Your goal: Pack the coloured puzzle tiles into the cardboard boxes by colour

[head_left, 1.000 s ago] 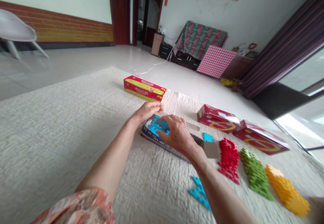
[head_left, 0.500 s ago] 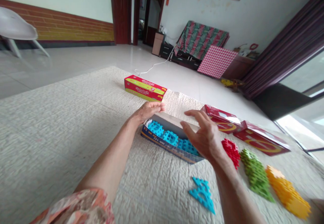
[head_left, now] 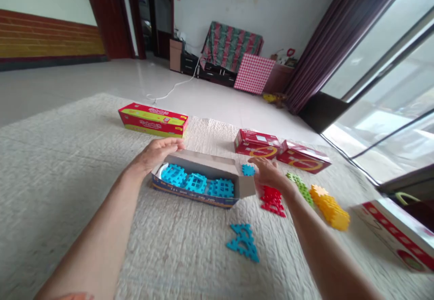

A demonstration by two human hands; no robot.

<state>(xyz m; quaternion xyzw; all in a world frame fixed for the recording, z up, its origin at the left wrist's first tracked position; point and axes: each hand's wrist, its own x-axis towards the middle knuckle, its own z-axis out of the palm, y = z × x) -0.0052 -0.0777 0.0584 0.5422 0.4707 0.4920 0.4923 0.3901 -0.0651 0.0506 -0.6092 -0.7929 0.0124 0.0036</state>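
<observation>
1. A cream mat (head_left: 183, 245) lies on the pale floor (head_left: 68, 80).
2. On the mat sits an open blue box (head_left: 193, 197).
3. Flat blue pieces (head_left: 244, 245) lie nearer the camera; a small blue piece (head_left: 248, 169) lies beyond the box's right end.
4. Red pieces (head_left: 273, 202), green pieces (head_left: 301, 188) and yellow pieces (head_left: 330, 208) lie rightward.
5. Farther back stand a red-and-yellow box (head_left: 152, 121) and two dark red boxes (head_left: 256, 144).

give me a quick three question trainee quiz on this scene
1. What colour are the pieces inside the open box? a) red b) blue c) green
2. True or false: the right hand is nearer the red pile than the left hand is.
3. Fill in: the rightmost pile, next to the green pile, is mostly ____.

Key: 1. b; 2. true; 3. yellow.
</observation>
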